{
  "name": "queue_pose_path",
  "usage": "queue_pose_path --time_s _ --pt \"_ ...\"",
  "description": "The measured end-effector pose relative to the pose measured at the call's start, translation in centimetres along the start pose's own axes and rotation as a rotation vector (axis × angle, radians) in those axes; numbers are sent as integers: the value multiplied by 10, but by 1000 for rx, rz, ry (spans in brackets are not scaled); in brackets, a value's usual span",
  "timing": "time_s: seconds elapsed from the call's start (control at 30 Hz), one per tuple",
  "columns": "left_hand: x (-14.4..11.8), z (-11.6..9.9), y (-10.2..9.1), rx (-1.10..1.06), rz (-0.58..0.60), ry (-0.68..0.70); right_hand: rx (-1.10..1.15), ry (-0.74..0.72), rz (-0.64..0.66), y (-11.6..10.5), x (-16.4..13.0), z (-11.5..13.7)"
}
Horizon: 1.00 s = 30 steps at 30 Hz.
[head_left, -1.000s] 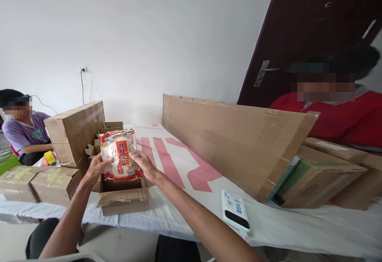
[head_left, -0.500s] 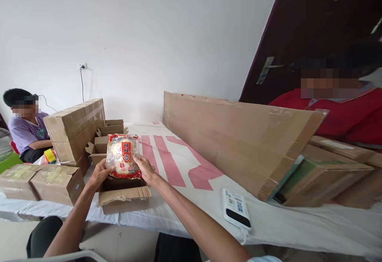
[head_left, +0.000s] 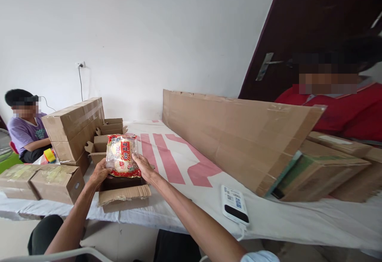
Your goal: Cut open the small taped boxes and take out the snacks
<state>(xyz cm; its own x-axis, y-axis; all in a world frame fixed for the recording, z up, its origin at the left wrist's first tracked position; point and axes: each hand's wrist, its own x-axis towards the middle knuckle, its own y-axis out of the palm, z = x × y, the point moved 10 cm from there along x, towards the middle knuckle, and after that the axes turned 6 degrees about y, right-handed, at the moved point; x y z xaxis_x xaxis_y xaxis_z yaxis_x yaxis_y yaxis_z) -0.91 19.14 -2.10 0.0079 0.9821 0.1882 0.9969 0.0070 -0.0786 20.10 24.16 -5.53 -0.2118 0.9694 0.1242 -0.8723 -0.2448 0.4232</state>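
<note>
Hands hold a snack packet [head_left: 122,155] over an open carton [head_left: 123,192] at the counter's [head_left: 185,210] near left edge.
Both arms reach forward; left hand [head_left: 100,173] and right hand [head_left: 143,165] grip the packet's sides, fingers curled around it.

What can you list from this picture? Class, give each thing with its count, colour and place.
snack packet: one, red and clear plastic, held over the open box
open cardboard box: one, brown, table's near edge
sealed cardboard boxes: several, brown, stacked left
long cardboard sheet: one, brown, standing on edge across the table
white device: one, white and black, near edge
table cloth: one, white with pink stripes
seated people: two, far left and right
left hand: grips the packet
right hand: grips the packet
</note>
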Motion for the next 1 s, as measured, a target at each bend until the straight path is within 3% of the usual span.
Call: queue_pose_path --time_s 0.47,0.77,1.0 --pt "-1 -4 7 -121 34 1 -23 -21 19 6 -9 14" --pt "-11 -39 23 -241 81 95 -136 -116 -6 8 -17 47" --pt "-19 -61 21 -232 40 165 -163 -144 11 16 -27 66"
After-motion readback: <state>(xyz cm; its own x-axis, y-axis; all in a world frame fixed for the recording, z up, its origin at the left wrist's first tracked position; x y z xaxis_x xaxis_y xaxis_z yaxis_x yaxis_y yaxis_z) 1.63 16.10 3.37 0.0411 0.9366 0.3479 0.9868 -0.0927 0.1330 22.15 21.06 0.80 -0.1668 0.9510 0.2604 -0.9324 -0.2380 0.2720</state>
